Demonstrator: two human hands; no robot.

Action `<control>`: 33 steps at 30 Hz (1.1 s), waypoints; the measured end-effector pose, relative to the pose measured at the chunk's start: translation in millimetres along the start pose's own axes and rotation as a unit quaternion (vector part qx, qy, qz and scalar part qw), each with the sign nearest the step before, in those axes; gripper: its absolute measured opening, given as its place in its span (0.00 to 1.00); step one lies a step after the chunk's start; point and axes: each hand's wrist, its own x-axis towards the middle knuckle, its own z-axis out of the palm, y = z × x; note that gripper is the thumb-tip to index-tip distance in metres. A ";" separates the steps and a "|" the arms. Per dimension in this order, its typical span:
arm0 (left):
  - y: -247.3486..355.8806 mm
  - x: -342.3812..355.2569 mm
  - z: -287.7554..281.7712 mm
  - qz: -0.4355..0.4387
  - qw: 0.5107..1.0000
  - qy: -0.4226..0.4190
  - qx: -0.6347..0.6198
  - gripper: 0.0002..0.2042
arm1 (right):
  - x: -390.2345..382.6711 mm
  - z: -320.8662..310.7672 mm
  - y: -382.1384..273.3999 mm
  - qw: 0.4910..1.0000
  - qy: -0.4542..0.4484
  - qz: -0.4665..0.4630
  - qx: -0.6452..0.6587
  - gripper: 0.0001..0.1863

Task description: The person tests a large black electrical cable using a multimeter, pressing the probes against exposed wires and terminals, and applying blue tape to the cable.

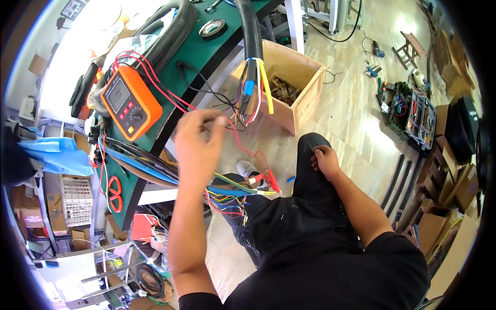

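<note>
My left hand [199, 142] is raised beside the green tabletop's edge, its fingers loosely bent and the thumb apart. Nothing shows in its grasp. Behind it runs the red test lead [237, 135] of an orange electrical tester [129, 106] on the table. Lower down, a red clip [271, 181] at that lead's end sits at the tip of a multi-wire cable bundle [230, 188]. A thick black cable [251, 31] hangs over the far table edge, its blue, yellow and white wires exposed. My right hand [326, 161] rests curled on my knee; its fingertips are partly hidden.
A wooden box [310, 101] with scraps stands on the floor beyond my knees. On the green table [181, 49] lie a tape roll [213, 29] and red-handled scissors [114, 194]. An open toolbox [408, 116], a stool [409, 50] and cardboard boxes are at the right.
</note>
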 end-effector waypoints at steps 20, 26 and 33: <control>15.3 33.1 59.1 -0.234 0.941 -0.109 -0.221 0.11 | -3.3 -23.2 3.1 0.996 -0.024 0.002 0.085 0.15; 2.8 39.8 48.1 -0.347 0.805 -0.190 -0.441 0.15 | -4.2 -21.4 -1.8 0.995 -0.019 0.015 0.095 0.15; -5.0 23.6 57.8 -0.329 0.805 -0.139 -0.474 0.17 | -0.6 -21.2 1.2 0.996 -0.021 0.018 0.088 0.15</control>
